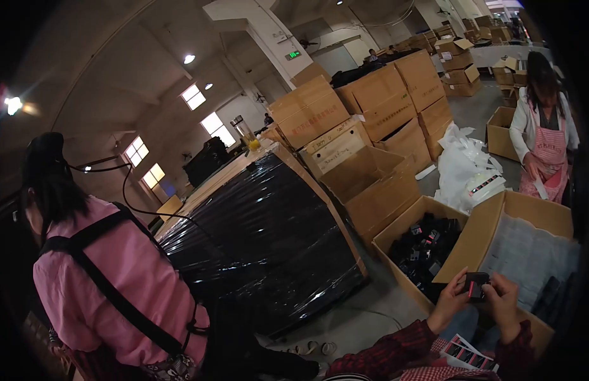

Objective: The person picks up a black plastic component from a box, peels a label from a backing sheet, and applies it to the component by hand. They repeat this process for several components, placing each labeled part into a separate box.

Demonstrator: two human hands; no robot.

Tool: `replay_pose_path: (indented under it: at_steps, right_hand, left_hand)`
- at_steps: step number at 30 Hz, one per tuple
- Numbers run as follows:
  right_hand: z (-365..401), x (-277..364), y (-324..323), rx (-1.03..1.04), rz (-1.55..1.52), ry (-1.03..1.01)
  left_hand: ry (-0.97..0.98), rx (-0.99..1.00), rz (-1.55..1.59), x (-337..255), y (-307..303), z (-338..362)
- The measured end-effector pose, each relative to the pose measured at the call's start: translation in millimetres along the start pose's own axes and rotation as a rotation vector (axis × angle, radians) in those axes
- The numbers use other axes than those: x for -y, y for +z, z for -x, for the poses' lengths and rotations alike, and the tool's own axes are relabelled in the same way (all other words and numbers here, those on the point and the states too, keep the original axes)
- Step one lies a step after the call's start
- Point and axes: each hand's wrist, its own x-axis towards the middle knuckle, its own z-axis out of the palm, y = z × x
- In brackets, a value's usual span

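Observation:
A small black item with a pink-red mark (477,286) is held up between both hands, above the near edge of an open carton. My left hand (452,301) grips its left side with the fingers closed. On its right side, my right hand (502,300) pinches it, the thumb on its face. Printed label sheets (462,353) lie below my hands, near my lap. Just beyond my hands stands a carton (535,211) holding translucent plastic pieces and dark items. To its left, another carton (391,240) contains many black pieces with red and white marks.
A black-wrapped bench (262,235) stands at centre left. A person in a pink shirt (116,273) is at the left, another in a pink apron (548,140) at the right. Stacked cartons (383,95) and white plastic bags (462,165) lie beyond.

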Motion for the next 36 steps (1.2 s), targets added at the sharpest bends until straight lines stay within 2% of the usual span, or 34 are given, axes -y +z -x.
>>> replay_pose_path:
  at_steps: [2,6,8,11,17,24,26,36]
  right_hand:
    - [1,-3,-1,-0.110,-0.048,0.012]
    - [5,9,-12,-0.068,0.047,-0.016]
    - [7,15,-12,-0.109,0.052,-0.052]
    - [12,16,-19,-0.128,0.067,-0.099]
    - [21,8,-29,-0.124,-0.007,0.034]
    - [25,-4,-31,-0.098,-0.092,0.244]
    - [26,-10,-34,-0.068,-0.035,0.150]
    - [38,-41,-34,-0.059,-0.105,0.284]
  left_hand:
    - [0.003,0.025,0.001,3,4,2]
    - [-0.024,0.050,-0.011,9,7,6]
    - [0.071,0.096,0.038,15,8,7]
    - [0.066,0.134,-0.012,-1,21,21]
    - [-0.030,0.119,-0.061,1,31,22]
    - [-0.045,0.121,-0.003,16,30,11]
    - [-0.051,0.133,0.047,23,29,10]
    - [-0.105,0.117,0.101,43,26,6]
